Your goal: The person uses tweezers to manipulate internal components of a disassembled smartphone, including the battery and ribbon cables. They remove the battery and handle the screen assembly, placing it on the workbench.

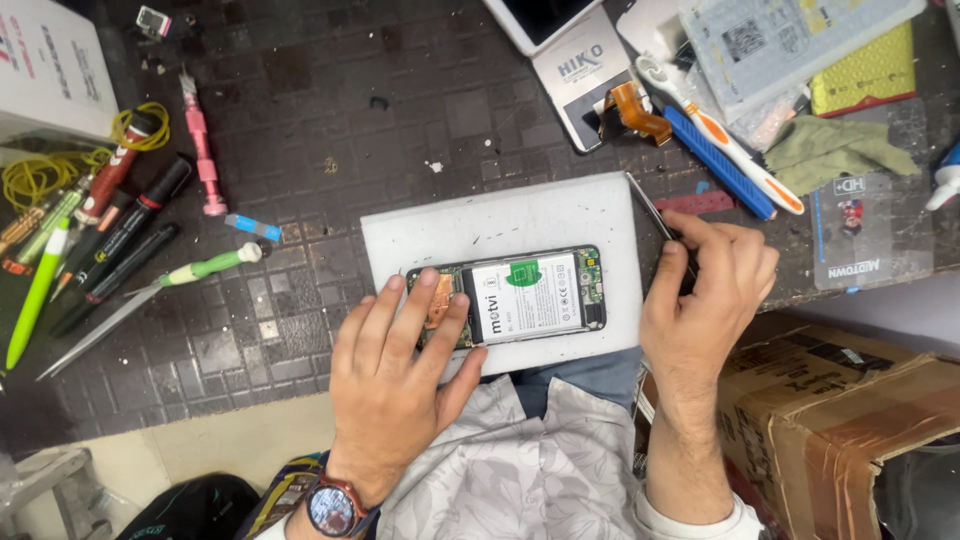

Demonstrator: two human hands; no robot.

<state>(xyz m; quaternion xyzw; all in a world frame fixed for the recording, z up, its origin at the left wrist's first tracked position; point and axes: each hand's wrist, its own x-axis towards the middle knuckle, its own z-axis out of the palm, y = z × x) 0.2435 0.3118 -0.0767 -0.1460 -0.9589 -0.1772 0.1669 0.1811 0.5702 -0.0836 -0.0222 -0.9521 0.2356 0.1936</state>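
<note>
His left hand point(395, 365) presses flat, fingers spread, on the opened black smartphone with white battery point(520, 295); his right hand point(705, 290) pinches thin metal tweezers point(650, 210), whose tips might pierce the battery.

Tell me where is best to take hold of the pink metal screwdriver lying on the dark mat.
Probably grip the pink metal screwdriver at its slim middle shaft, coming from above: it lies flat, nearly upright in view, with bare dark mat on both sides.

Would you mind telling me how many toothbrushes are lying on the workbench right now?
1. A white and orange toothbrush lies diagonally at the upper right of the bench, beside a blue bar-shaped tool, above the right hand. Others may be hidden under the clutter there.
</note>
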